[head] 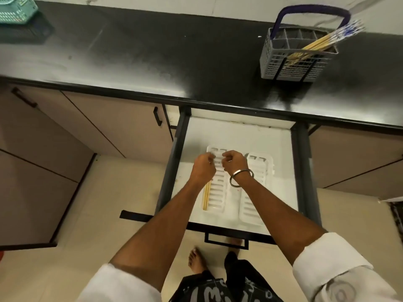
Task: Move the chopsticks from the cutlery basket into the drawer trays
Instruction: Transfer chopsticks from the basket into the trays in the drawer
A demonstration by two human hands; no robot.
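Two hands over the left tray (pixel 216 192) in the open drawer (pixel 272 153). Left hand (pixel 202 165) curled, grasping chopsticks (pixel 206 196) lying along the tray's left edge. Right hand (pixel 234 161) curled; grasp unclear. More chopsticks (pixel 316 44) lean in the basket (pixel 296 62) on the counter (pixel 152 51).

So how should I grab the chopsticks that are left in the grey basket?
Pinch the blue-patterned top ends of the chopsticks, probably best from above and to the right. They lean up and rightward out of the cutlery basket, so those ends stick out free past the rim, while the lower ends are sunk in a compartment. The purple handle arches behind them, so stay on its near side.
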